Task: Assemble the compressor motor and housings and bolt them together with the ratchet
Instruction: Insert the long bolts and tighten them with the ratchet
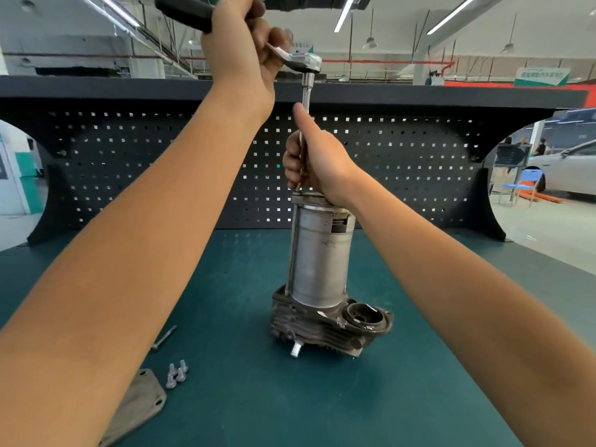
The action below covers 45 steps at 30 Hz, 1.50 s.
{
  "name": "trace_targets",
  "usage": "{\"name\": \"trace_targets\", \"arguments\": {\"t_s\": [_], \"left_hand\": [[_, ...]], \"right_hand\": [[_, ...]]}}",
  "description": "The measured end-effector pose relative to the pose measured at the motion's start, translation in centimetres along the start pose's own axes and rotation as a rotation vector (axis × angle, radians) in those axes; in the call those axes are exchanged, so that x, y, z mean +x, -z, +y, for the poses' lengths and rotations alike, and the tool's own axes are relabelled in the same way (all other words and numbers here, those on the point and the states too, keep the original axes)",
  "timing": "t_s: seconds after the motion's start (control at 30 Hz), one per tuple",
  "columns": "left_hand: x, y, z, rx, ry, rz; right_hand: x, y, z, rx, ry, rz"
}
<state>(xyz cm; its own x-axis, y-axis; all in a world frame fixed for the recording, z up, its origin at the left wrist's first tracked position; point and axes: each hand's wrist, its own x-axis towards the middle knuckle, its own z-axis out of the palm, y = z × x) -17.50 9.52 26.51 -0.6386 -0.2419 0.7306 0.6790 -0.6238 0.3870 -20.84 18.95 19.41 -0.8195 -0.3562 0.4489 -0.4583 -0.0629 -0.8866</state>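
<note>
The grey cylindrical compressor motor [319, 259] stands upright on a dark finned housing [325, 324] in the middle of the green bench. A chrome ratchet [303, 61] with a black handle is held high above it, and my left hand [242, 50] grips that handle. From the ratchet head a long extension bar [306, 91] runs straight down to the motor's top cap. My right hand [314, 159] is wrapped around the bar just above the cap, thumb pointing up. A long through-bolt [293, 246] runs down the motor's left side.
A spare long bolt [164, 338] lies on the green mat [225, 398] at the lower left. Near it sit several short flanged bolts [176, 375] and a flat metal cover plate [135, 408]. A black pegboard [193, 172] backs the bench.
</note>
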Motion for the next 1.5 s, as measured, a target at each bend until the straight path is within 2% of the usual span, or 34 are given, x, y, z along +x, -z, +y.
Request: {"name": "trace_targets", "arguments": {"t_s": [0.1,0.23,0.33,0.4,0.6,0.73,0.83,0.9,1.07,1.33,1.5], "left_hand": [[0.6,0.6,0.0,-0.11,0.048,0.025],[2.2,1.5,-0.2,-0.283,0.226,0.092],[2.7,1.6,-0.5,-0.32,0.322,0.088],[2.5,1.8,-0.5,-0.32,0.308,0.066],[1.1,2.4,0.1,-0.244,0.094,-0.005],[0.6,2.0,0.2,-0.236,0.07,0.016],[0.5,2.2,0.4,-0.258,0.078,0.004],[0.5,2.4,0.4,-0.267,0.076,0.006],[0.7,2.7,0.3,-0.281,0.071,0.01],[0.4,3.1,0.1,-0.262,0.016,-0.035],[0.2,2.9,0.4,-0.268,0.016,0.039]], "right_hand": [[0.0,0.1,0.1,0.014,-0.006,-0.066],[0.1,0.3,0.0,0.011,-0.008,-0.137],[0.0,0.4,0.1,0.036,-0.018,-0.169],[0.0,0.2,0.2,0.012,0.001,-0.147],[-0.3,0.3,0.3,-0.243,0.078,-0.072],[-2.3,3.0,0.8,-0.541,0.102,-0.017],[-4.8,4.9,2.9,-1.075,0.128,-0.121],[-6.1,4.9,4.5,-1.275,0.203,-0.086],[-7.0,4.5,6.3,-1.122,0.34,0.103],[-7.0,4.3,7.4,-0.964,0.454,0.151],[-7.0,4.1,7.4,-0.948,0.478,0.16]]}}
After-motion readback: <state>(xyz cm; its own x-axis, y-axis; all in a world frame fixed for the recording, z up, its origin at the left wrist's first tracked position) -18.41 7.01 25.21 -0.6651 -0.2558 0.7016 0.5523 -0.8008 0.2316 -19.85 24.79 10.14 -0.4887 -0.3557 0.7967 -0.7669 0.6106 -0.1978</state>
